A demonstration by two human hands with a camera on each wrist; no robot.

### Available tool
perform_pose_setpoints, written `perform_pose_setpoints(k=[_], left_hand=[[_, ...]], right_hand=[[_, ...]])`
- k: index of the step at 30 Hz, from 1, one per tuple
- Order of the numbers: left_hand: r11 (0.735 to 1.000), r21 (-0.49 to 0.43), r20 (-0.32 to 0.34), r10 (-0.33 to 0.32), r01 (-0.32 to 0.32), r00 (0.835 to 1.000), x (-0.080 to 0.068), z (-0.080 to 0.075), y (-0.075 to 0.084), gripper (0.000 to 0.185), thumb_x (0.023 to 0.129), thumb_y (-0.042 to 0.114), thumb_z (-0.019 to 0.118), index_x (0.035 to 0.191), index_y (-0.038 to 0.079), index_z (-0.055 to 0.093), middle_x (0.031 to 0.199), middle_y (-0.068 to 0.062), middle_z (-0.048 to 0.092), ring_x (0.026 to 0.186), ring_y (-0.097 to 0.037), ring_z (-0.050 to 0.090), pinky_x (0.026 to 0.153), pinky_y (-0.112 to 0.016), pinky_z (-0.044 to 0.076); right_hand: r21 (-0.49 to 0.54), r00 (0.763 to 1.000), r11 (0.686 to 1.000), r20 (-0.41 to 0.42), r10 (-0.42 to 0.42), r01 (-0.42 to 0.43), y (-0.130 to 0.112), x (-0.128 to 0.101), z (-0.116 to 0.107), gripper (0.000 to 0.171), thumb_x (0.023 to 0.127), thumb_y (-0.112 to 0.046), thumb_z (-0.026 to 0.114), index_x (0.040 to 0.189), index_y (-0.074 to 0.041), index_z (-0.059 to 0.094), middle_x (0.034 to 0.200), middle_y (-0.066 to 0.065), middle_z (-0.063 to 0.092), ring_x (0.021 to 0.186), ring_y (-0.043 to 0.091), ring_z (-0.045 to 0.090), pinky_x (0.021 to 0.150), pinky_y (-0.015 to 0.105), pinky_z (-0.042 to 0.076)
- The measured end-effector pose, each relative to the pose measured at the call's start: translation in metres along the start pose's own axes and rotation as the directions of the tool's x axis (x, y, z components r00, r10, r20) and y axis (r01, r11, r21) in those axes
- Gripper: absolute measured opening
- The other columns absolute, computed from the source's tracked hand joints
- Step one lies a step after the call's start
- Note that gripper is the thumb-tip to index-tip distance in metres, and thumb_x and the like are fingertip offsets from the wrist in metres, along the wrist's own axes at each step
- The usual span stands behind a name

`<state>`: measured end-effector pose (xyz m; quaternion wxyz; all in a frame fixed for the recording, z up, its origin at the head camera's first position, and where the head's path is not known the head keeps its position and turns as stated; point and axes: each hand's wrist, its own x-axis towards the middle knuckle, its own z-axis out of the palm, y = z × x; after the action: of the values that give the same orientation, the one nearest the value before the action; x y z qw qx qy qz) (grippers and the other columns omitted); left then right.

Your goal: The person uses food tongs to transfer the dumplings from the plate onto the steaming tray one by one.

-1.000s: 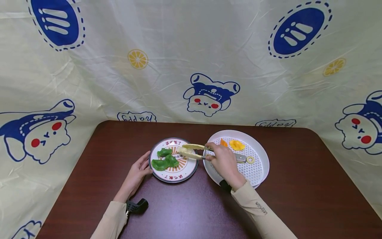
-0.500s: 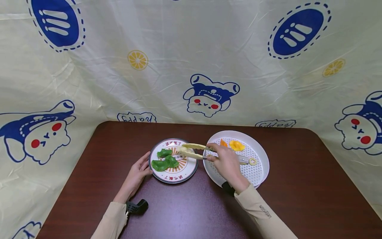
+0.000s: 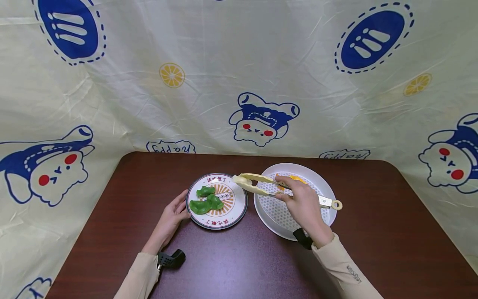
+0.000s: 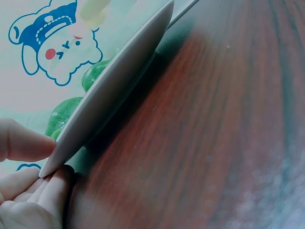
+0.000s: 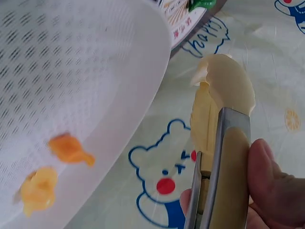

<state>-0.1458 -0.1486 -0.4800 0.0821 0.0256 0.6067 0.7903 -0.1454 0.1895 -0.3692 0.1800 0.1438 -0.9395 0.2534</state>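
right hand point(image 3: 304, 205) — grips tongs point(image 3: 257, 185) | left hand point(image 3: 172, 216) — touches plate point(image 3: 239, 209)

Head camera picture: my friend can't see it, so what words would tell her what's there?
A right hand holds yellow tongs above a white strainer tray. The left hand touches a plate of three green dumplings on a brown table.

Beige long sleeves, small dark lettering on right sleeve point(image 3: 352, 274), black wrist straps, bare hands
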Motion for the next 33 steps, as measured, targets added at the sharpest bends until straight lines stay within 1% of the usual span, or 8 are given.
perform_pose_setpoints(k=[3, 7, 14, 17, 20, 24, 27, 33], left_hand=[[1.000, -0.004, 0.001, 0.000, 0.000, 1.000, 0.000, 0.000, 0.000, 0.077, 0.079, -0.018, 0.047, 0.149, -0.008, 0.016, 0.153, -0.025, 0.016, 0.139, -0.030, 0.022, 0.092, -0.014, 0.040], [1.000, -0.006, 0.005, 0.000, 0.000, 1.000, 0.000, 0.000, -0.001, 0.077, 0.078, -0.018, 0.047, 0.149, -0.008, 0.016, 0.154, -0.025, 0.016, 0.139, -0.030, 0.022, 0.091, -0.014, 0.040], [1.000, -0.001, 0.005, -0.005, 0.005, 1.000, -0.002, 0.000, 0.000, 0.077, 0.079, -0.018, 0.046, 0.149, -0.007, 0.016, 0.153, -0.025, 0.016, 0.139, -0.030, 0.022, 0.090, -0.014, 0.040], [1.000, 0.003, 0.001, -0.008, 0.008, 1.000, -0.002, 0.000, 0.000, 0.077, 0.079, -0.018, 0.046, 0.149, -0.007, 0.016, 0.153, -0.025, 0.016, 0.139, -0.030, 0.022, 0.089, -0.014, 0.040], [1.000, 0.003, 0.001, -0.009, 0.009, 1.000, -0.001, 0.000, 0.001, 0.077, 0.079, -0.018, 0.047, 0.149, -0.007, 0.016, 0.153, -0.025, 0.016, 0.139, -0.029, 0.022, 0.089, -0.013, 0.040], [1.000, 0.002, 0.007, -0.005, 0.005, 1.000, -0.001, -0.001, 0.000, 0.077, 0.079, -0.018, 0.047, 0.149, -0.007, 0.015, 0.154, -0.025, 0.015, 0.139, -0.030, 0.022, 0.090, -0.014, 0.040], [1.000, 0.002, 0.008, 0.000, 0.000, 1.000, -0.001, -0.001, 0.000, 0.077, 0.079, -0.017, 0.047, 0.149, -0.008, 0.015, 0.154, -0.025, 0.015, 0.139, -0.030, 0.022, 0.091, -0.014, 0.040], [1.000, -0.005, 0.007, 0.003, -0.003, 1.000, 0.000, -0.001, -0.001, 0.077, 0.078, -0.017, 0.047, 0.149, -0.008, 0.016, 0.154, -0.025, 0.015, 0.139, -0.030, 0.022, 0.091, -0.015, 0.040]], right_hand=[[-0.012, 1.000, 1.000, -0.015, 0.009, -0.009, 0.007, -0.003, -0.008, 0.044, 0.073, -0.006, 0.080, 0.115, -0.006, 0.068, 0.101, 0.015, 0.069, 0.085, 0.033, 0.064, 0.065, 0.047, 0.046], [-0.041, 0.999, 0.999, -0.047, 0.010, -0.012, 0.017, -0.010, -0.017, 0.043, 0.072, -0.006, 0.080, 0.113, -0.005, 0.068, 0.098, 0.017, 0.069, 0.079, 0.033, 0.063, 0.062, 0.046, 0.043], [-0.088, 0.996, 0.996, -0.091, -0.002, -0.006, 0.035, -0.023, -0.032, 0.042, 0.070, -0.004, 0.081, 0.110, 0.000, 0.068, 0.101, 0.020, 0.068, 0.085, 0.037, 0.064, 0.061, 0.049, 0.045], [-0.103, 0.995, 0.995, -0.100, 0.008, -0.018, 0.043, -0.028, -0.037, 0.043, 0.069, -0.003, 0.081, 0.110, 0.000, 0.068, 0.099, 0.021, 0.068, 0.081, 0.038, 0.063, 0.058, 0.049, 0.043], [-0.121, 0.994, 0.992, -0.113, 0.015, -0.028, 0.051, -0.034, -0.042, 0.042, 0.068, -0.003, 0.081, 0.109, -0.001, 0.068, 0.095, 0.021, 0.069, 0.074, 0.036, 0.062, 0.055, 0.045, 0.041], [-0.140, 0.993, 0.988, -0.110, 0.043, -0.058, 0.063, -0.043, -0.048, 0.041, 0.069, -0.003, 0.081, 0.108, 0.000, 0.068, 0.090, 0.021, 0.068, 0.058, 0.026, 0.051, 0.050, 0.037, 0.034], [-0.160, 0.992, 0.983, -0.104, 0.075, -0.091, 0.072, -0.049, -0.053, 0.040, 0.069, -0.002, 0.080, 0.107, 0.001, 0.067, 0.088, 0.022, 0.067, 0.056, 0.020, 0.042, 0.049, 0.035, 0.030], [-0.213, 0.988, 0.968, -0.096, 0.117, -0.135, 0.088, -0.059, -0.063, 0.040, 0.070, -0.001, 0.079, 0.108, 0.002, 0.066, 0.087, 0.023, 0.067, 0.056, 0.022, 0.043, 0.048, 0.034, 0.030]])
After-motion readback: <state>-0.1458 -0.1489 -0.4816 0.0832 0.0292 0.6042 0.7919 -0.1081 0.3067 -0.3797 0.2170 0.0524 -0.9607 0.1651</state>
